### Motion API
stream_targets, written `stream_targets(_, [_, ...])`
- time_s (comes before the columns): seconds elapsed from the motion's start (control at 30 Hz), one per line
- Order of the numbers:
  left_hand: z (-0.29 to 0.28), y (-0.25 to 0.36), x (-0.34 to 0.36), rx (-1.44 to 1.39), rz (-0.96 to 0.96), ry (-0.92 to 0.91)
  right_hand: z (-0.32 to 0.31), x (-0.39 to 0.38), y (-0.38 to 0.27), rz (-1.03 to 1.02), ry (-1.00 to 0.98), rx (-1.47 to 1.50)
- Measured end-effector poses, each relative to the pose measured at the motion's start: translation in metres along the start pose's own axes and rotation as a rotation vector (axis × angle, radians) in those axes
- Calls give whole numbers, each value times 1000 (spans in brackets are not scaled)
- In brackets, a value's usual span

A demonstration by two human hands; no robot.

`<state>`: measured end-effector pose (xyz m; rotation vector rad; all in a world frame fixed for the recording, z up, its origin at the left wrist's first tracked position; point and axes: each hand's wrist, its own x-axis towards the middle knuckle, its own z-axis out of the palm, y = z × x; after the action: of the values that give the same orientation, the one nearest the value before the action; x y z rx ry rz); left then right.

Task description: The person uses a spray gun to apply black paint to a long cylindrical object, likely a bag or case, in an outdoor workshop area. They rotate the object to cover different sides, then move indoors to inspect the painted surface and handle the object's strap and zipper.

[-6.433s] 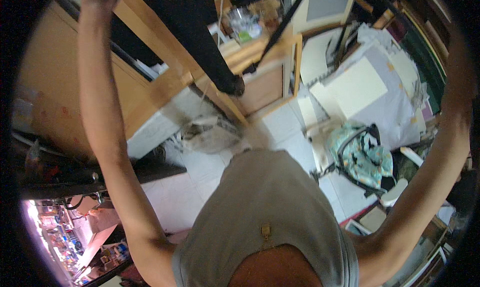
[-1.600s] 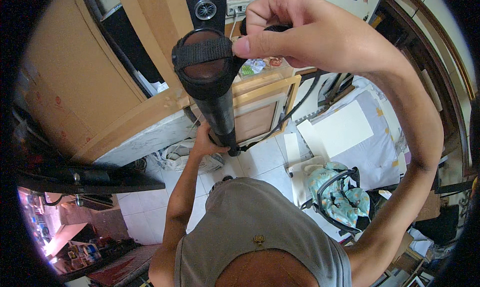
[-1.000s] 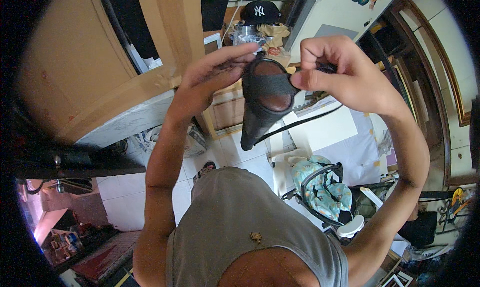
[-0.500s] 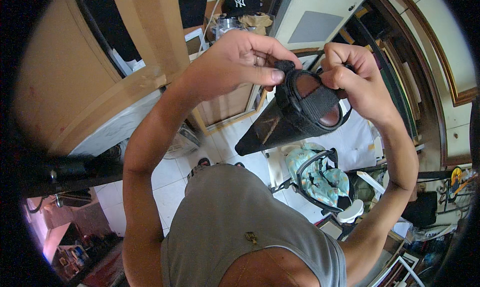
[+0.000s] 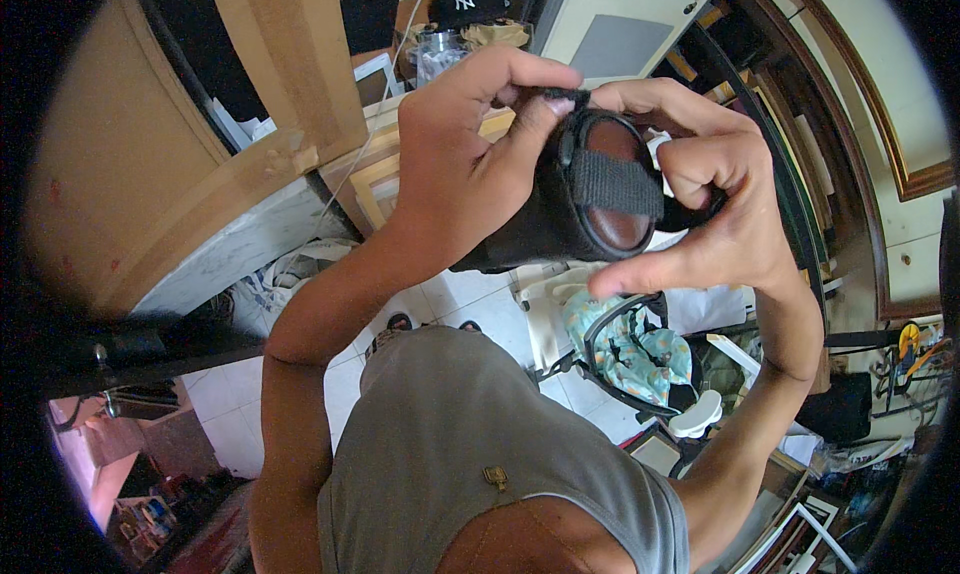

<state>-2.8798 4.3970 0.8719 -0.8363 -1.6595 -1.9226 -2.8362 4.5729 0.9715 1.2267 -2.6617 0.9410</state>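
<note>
A black tapered case (image 5: 535,209) is held up in front of my chest. Its near end is brown, and a ribbed black webbing strap (image 5: 612,181) crosses it. My left hand (image 5: 465,154) lies along the case's left side, pinching a small fuzzy black tab at its top edge between thumb and forefinger. My right hand (image 5: 735,179) is at the right side, its forefinger stretched to the same edge. Its other fingers curl round a black strap (image 5: 692,212), and its thumb points left below the brown end.
Below the case, a baby seat (image 5: 640,349) with mint-green patterned fabric stands on the white tiled floor. Large cardboard (image 5: 110,144) is at the left. Wooden frames (image 5: 880,124) lean at the right. A black cap (image 5: 468,4) sits on cluttered things at the back.
The case has turned so its brown end faces me more. My left hand has moved along its side; my right hand has opened out, thumb and forefinger spreading round the end.
</note>
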Motion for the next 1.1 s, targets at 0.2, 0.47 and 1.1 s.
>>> stream_targets(0.2, [-13, 17, -5, -292, -103, 87, -6, -5, 7, 4, 149, -76])
stream_targets(0.47, [-49, -10, -10, -461, -43, -451, -13, 0, 5, -124, 11, -16])
stream_targets(1.1, [-35, 49, 9, -386, -518, -560, -10, -13, -13, -31, -13, -21])
